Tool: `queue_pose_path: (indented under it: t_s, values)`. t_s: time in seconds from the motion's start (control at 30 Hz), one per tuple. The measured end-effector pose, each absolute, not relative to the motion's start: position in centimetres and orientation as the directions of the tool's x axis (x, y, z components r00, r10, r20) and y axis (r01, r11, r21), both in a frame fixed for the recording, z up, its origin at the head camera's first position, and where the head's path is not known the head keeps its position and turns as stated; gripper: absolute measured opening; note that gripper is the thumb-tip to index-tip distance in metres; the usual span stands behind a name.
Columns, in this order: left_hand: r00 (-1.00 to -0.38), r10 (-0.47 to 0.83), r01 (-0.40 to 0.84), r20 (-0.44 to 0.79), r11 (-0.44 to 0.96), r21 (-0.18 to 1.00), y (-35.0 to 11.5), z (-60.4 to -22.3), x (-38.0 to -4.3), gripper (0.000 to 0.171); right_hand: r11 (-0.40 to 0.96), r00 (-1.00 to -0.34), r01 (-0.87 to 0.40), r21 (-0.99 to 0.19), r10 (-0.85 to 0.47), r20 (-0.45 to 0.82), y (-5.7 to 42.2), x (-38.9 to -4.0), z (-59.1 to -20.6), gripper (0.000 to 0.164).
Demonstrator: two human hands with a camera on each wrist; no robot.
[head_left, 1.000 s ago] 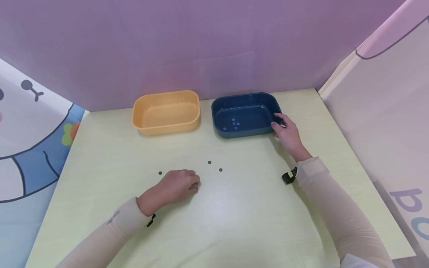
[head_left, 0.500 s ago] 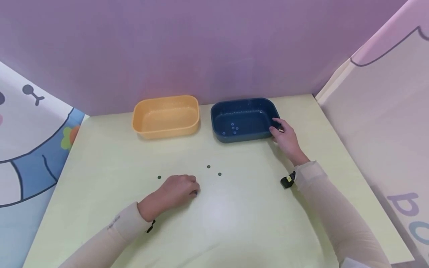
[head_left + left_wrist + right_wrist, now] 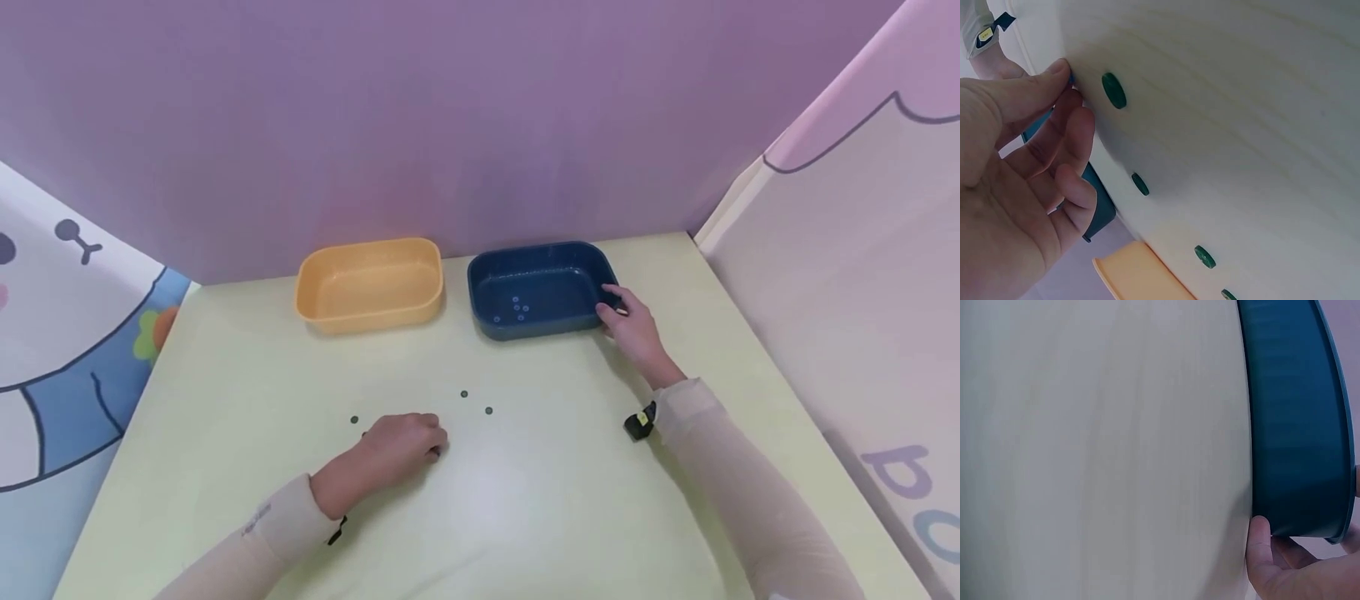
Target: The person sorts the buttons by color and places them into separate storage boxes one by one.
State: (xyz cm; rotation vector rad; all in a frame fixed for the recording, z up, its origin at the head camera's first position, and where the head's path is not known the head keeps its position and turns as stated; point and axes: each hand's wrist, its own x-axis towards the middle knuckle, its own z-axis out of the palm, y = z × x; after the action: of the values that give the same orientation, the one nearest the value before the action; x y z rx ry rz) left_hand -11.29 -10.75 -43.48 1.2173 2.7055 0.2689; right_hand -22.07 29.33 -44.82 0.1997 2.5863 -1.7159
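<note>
My left hand (image 3: pixel 401 448) is low over the table, its thumb and index finger pinching a small blue button (image 3: pixel 1072 79), mostly hidden by the fingertips. Around that hand lie several green buttons (image 3: pixel 1114 90), also seen in the head view as small dark discs (image 3: pixel 464 393). At the back right of the table, my right hand (image 3: pixel 632 330) grips the right end of a dark blue box (image 3: pixel 542 327). Its thumb presses the near corner in the right wrist view, with fingers around the end. Several blue buttons (image 3: pixel 517 307) lie in the box's left part.
A yellow-orange box (image 3: pixel 367 321) stands left of the blue one, with a gap between them. Behind both rises a purple cloth wall (image 3: pixel 450 125). Printed panels (image 3: pixel 840 292) flank the pale wooden table (image 3: pixel 540 508) on either side.
The head view has tilted up, so everything sits lower in it. A dark button shows at my left fingertips, and a green one peeks out behind that hand. My right hand stays on the box.
</note>
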Motion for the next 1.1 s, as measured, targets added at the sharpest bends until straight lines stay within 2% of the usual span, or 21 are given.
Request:
queue_pose_path:
  t_s: [0.5,0.67,1.1]
  values:
    - [-0.642,0.766,0.740,-0.047,0.634,0.227,-10.8,-44.0,-10.3,0.026,0.398,-0.993,0.102,-0.912,0.095,-0.069,28.8,-20.8,-45.4,0.055]
    - [-0.633,0.774,0.756,-0.011,0.622,0.204,-10.6,-43.8,-10.6,0.027,0.403,-0.993,0.086,-0.911,0.103,-0.049,28.9,-21.2,-45.2,0.053]
    - [-0.628,0.778,0.754,-0.030,0.617,0.224,-10.2,-43.5,-10.9,0.024,0.424,-0.993,0.078,-0.902,0.112,-0.033,28.9,-21.3,-45.4,0.053]
